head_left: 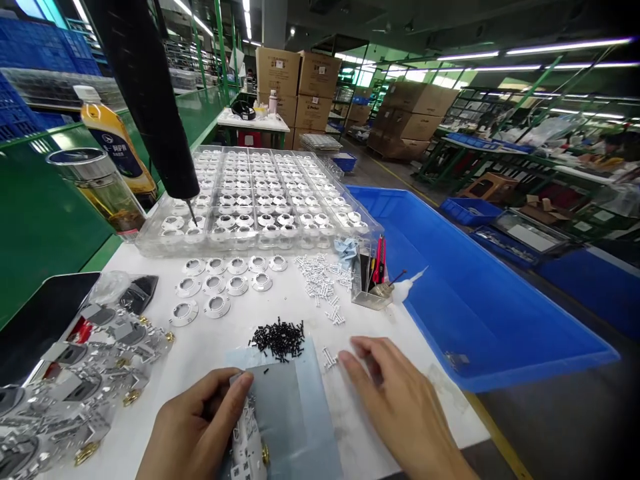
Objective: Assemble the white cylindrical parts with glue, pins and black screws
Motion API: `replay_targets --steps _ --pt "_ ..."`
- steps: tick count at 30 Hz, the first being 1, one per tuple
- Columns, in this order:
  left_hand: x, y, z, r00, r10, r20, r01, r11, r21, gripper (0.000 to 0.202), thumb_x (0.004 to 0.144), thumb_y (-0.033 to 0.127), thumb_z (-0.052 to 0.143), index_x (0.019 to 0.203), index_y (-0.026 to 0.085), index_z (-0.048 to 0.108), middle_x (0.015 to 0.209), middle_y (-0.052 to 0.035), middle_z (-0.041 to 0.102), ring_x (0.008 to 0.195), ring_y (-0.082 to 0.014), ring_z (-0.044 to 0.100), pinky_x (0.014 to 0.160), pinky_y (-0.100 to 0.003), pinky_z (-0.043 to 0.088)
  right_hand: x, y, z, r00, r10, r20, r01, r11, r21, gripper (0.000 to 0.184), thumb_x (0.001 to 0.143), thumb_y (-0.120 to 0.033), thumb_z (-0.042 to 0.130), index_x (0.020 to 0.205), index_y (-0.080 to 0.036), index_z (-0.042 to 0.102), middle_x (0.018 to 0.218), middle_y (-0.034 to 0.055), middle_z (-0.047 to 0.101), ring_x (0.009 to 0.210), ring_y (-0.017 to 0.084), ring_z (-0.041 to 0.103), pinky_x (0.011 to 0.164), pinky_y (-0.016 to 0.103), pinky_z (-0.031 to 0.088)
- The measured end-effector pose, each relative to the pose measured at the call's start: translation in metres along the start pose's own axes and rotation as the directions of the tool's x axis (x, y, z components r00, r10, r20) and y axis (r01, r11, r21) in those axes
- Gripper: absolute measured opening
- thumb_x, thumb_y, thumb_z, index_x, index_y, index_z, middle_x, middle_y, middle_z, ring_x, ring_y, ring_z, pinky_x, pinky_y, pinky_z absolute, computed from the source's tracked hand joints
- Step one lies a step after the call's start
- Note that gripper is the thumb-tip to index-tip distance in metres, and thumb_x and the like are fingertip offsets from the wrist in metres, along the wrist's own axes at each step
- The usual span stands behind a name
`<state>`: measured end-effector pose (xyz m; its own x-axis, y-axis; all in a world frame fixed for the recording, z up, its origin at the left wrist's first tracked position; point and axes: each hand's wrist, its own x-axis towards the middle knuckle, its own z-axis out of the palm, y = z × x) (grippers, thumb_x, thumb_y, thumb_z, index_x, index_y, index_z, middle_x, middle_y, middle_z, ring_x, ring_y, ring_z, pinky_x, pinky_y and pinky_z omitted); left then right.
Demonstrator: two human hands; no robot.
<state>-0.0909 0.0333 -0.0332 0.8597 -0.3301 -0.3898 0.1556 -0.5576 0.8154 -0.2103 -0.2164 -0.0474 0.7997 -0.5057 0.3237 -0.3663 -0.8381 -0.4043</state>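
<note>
My left hand (205,420) grips a white plastic housing (246,443) with a brass-coloured fitting on its side, thumb on top, over a blue-grey mat (305,407). My right hand (395,393) hovers at the mat's right with thumb and fingers apart, nothing visible between them. Close to its fingertips lie a few small white plastic pins (329,358). Beyond the mat's far edge is a heap of small black screws (279,339). A larger pile of white pins (320,279) lies farther back. Several white ring-shaped parts (217,306) sit left of it.
A black electric screwdriver (160,113) hangs at upper left. Behind stands a clear divided tray (250,247) of white rings. A tool holder (370,293) and a blue bin (480,313) are at right. Assembled housings (75,393) fill the left, below a glass jar (95,180) and a bottle (117,143).
</note>
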Motion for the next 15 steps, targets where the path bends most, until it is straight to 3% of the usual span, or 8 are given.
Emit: replay_targets --steps 4,7,15 --pt "0.001 -0.002 0.0 1.0 0.02 0.008 -0.02 1.0 -0.006 0.054 0.089 0.075 0.059 0.101 0.026 0.076 0.074 0.0005 0.07 0.089 -0.028 0.068 0.066 -0.028 0.044 -0.013 -0.02 0.02 0.999 -0.026 0.027 0.027 0.999 -0.031 0.03 0.105 -0.054 0.054 0.098 -0.028 0.067 0.096 0.0028 0.072 0.081 0.026 0.071 0.057 0.034 0.05" --pt "0.001 -0.002 -0.001 1.0 0.031 0.007 -0.031 0.999 0.012 0.053 0.09 0.074 0.057 0.098 0.025 0.076 0.084 -0.0012 0.077 0.085 -0.0271 0.068 0.068 -0.029 0.045 -0.01 -0.025 0.022 0.997 -0.074 0.034 0.075 0.997 -0.027 0.027 0.107 -0.046 0.051 0.091 -0.027 0.063 0.089 0.0015 0.07 0.078 0.025 0.069 0.057 0.034 0.047" --pt "0.003 -0.006 -0.003 0.994 0.09 0.054 -0.09 0.996 -0.008 0.051 0.095 0.071 0.053 0.098 0.025 0.076 0.088 -0.0023 0.078 0.084 -0.0257 0.067 0.07 -0.029 0.047 -0.017 -0.026 0.004 0.943 -0.31 0.123 0.296 0.947 0.124 0.023 0.106 -0.05 0.059 0.114 -0.029 0.063 0.108 0.0025 0.069 0.094 0.022 0.072 0.068 0.031 0.06"
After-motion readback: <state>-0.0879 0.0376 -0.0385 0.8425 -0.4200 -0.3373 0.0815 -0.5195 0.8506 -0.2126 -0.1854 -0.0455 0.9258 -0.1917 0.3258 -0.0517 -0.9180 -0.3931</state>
